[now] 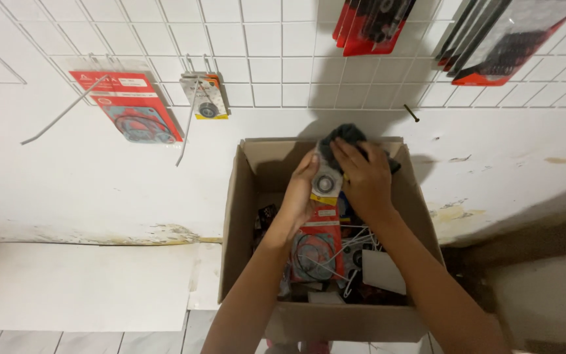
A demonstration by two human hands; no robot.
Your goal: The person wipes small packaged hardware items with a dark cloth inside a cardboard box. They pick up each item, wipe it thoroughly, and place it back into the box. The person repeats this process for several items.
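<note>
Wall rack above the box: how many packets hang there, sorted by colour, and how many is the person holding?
Red packets on the rack: 3 – one flat card at left, a bunch at top centre, a bunch at top right
Small clear packet on the rack: 1
Small packet held by the left hand and right hand over the cardboard box: 1
Total: 5

small carded bearing pack (pixel 326 182), clear blister over round metal bearing, held upright above open cardboard box (pixel 244 216).
</note>
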